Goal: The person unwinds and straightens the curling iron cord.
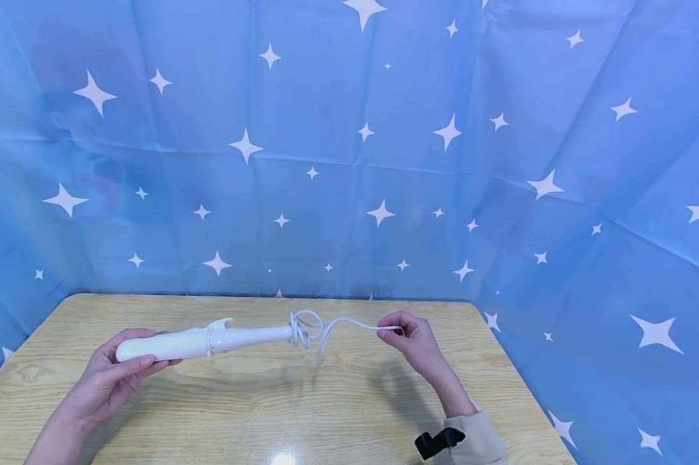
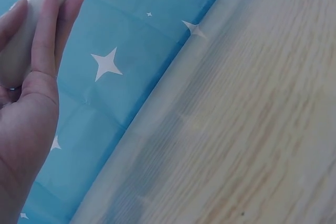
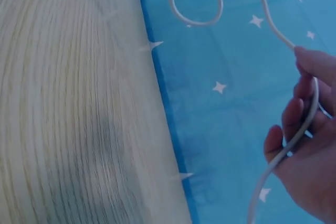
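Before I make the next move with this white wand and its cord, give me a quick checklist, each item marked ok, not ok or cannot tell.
1. White wand gripped by the left hand: ok, fingers and thumb hold its thick end.
2. Cord held by the right hand: ok, pinched between thumb and fingers.
3. Wand clear of the table: ok, it is held above the wood.
4. Cord free of loops: not ok, loops bunch at the wand's narrow end.
5. Cord's far end free: cannot tell, no view shows it.
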The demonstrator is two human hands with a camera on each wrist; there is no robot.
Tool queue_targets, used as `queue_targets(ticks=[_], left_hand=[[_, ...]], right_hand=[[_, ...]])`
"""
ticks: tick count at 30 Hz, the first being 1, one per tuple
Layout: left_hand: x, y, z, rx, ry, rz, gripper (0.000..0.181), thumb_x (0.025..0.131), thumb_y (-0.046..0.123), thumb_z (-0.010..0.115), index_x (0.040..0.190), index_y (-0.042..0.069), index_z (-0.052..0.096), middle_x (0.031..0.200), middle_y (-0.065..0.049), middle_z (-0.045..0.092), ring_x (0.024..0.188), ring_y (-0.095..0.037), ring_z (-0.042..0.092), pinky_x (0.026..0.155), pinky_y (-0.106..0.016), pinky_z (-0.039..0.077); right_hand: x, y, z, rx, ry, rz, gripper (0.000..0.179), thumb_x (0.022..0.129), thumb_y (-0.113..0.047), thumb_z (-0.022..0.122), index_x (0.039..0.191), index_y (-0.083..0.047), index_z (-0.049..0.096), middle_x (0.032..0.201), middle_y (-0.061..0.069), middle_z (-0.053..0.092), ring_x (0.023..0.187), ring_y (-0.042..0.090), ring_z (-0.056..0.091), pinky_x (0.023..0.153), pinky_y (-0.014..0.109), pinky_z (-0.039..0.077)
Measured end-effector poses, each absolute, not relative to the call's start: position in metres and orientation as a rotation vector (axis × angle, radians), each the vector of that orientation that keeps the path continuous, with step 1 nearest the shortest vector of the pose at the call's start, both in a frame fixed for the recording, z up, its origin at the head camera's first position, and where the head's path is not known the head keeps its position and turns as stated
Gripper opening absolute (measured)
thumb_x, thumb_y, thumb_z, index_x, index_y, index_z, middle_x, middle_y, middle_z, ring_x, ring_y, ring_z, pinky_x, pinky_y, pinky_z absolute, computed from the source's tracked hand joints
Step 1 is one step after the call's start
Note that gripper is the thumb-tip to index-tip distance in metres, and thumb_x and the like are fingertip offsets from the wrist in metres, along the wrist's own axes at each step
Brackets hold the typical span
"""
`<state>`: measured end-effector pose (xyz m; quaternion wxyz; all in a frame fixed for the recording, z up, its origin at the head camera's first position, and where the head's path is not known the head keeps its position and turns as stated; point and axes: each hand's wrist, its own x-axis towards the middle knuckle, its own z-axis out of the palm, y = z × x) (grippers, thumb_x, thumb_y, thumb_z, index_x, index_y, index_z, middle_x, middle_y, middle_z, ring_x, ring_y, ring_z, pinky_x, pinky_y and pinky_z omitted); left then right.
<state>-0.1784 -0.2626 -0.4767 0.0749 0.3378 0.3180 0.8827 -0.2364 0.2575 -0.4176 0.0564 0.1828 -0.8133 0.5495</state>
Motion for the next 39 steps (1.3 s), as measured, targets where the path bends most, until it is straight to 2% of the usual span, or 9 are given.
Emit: queue_targets(ticks=[2, 5, 9, 14, 18, 25, 28, 33, 39], left_hand=[[-0.178, -0.263, -0.476, 1.014, 0.943, 2.654, 0.058, 0.093, -0.033, 0.021, 0.133, -0.011, 0.056, 0.137, -0.027, 0.06, 0.117, -0.051, 0.062, 0.103, -0.047, 0.052], [-0.179, -0.263, -0.477, 1.014, 0.938, 2.656, 0.058, 0.093, -0.033, 0.021, 0.133, -0.011, 0.056, 0.137, -0.028, 0.059, 0.12, -0.048, 0.061, 0.104, -0.047, 0.051], [-0.179, -0.262, -0.477, 1.014, 0.949, 2.65, 0.058, 0.093, -0.032, 0.021, 0.133, -0.01, 0.056, 0.138, -0.027, 0.059, 0.12, -0.048, 0.061, 0.104, -0.047, 0.051], [-0.179, -0.26, -0.477, 1.017, 0.947, 2.656, 0.058, 0.093, -0.033, 0.02, 0.132, -0.011, 0.057, 0.137, -0.027, 0.06, 0.119, -0.049, 0.061, 0.103, -0.047, 0.051], [-0.179, -0.259, -0.476, 1.023, 0.939, 2.661, 0.059, 0.092, -0.033, 0.02, 0.133, -0.01, 0.057, 0.137, -0.027, 0.059, 0.123, -0.044, 0.061, 0.104, -0.049, 0.049], [-0.178, -0.259, -0.475, 1.017, 0.942, 2.649, 0.058, 0.093, -0.032, 0.02, 0.132, -0.01, 0.056, 0.137, -0.027, 0.059, 0.12, -0.047, 0.061, 0.104, -0.048, 0.05], [-0.178, -0.259, -0.475, 1.021, 0.943, 2.643, 0.058, 0.093, -0.032, 0.02, 0.132, -0.01, 0.056, 0.137, -0.027, 0.059, 0.118, -0.05, 0.061, 0.104, -0.047, 0.05], [-0.178, -0.259, -0.475, 1.028, 0.942, 2.637, 0.058, 0.094, -0.032, 0.02, 0.133, -0.01, 0.056, 0.138, -0.027, 0.059, 0.118, -0.051, 0.061, 0.104, -0.047, 0.051], [-0.177, -0.259, -0.475, 1.022, 0.941, 2.637, 0.058, 0.094, -0.031, 0.019, 0.133, -0.01, 0.056, 0.139, -0.026, 0.059, 0.117, -0.051, 0.061, 0.104, -0.047, 0.051]], right_hand=[[-0.235, 0.256, -0.419, 0.565, -2.517, 1.511, 0.009, 0.093, -0.006, 0.076, 0.102, -0.005, 0.074, 0.093, 0.002, 0.069, 0.079, 0.015, 0.06, 0.063, 0.025, 0.054], [-0.234, 0.251, -0.421, 0.62, -2.572, 1.237, 0.012, 0.089, -0.007, 0.08, 0.098, -0.013, 0.075, 0.093, -0.004, 0.07, 0.085, 0.015, 0.066, 0.07, 0.033, 0.06], [-0.235, 0.244, -0.425, 0.718, -2.594, 0.983, 0.016, 0.085, -0.003, 0.083, 0.097, -0.011, 0.076, 0.091, -0.006, 0.071, 0.086, 0.016, 0.067, 0.074, 0.041, 0.061], [-0.237, 0.238, -0.43, 0.781, -2.607, 0.744, 0.018, 0.083, -0.001, 0.084, 0.096, -0.01, 0.075, 0.089, -0.003, 0.072, 0.085, 0.017, 0.067, 0.077, 0.043, 0.06], [-0.236, 0.235, -0.433, 0.841, -2.634, 0.657, 0.019, 0.083, -0.002, 0.084, 0.098, -0.01, 0.075, 0.09, -0.001, 0.072, 0.085, 0.018, 0.066, 0.078, 0.042, 0.058], [-0.234, 0.23, -0.437, 0.896, -2.724, 0.768, 0.023, 0.085, -0.01, 0.085, 0.106, -0.009, 0.075, 0.091, -0.003, 0.07, 0.087, 0.02, 0.064, 0.069, 0.028, 0.058], [-0.233, 0.226, -0.439, 0.905, -2.739, 0.852, 0.024, 0.086, -0.012, 0.084, 0.108, -0.009, 0.075, 0.095, -0.001, 0.072, 0.091, 0.023, 0.066, 0.074, 0.035, 0.06], [-0.231, 0.216, -0.443, 0.911, -2.775, 1.116, 0.03, 0.089, -0.017, 0.082, 0.115, -0.004, 0.074, 0.105, 0.006, 0.074, 0.099, 0.024, 0.067, 0.09, 0.053, 0.058], [-0.229, 0.2, -0.452, 0.997, -2.761, 1.463, 0.032, 0.094, -0.014, 0.076, 0.121, 0.003, 0.07, 0.114, 0.017, 0.072, 0.105, 0.033, 0.068, 0.096, 0.052, 0.059]])
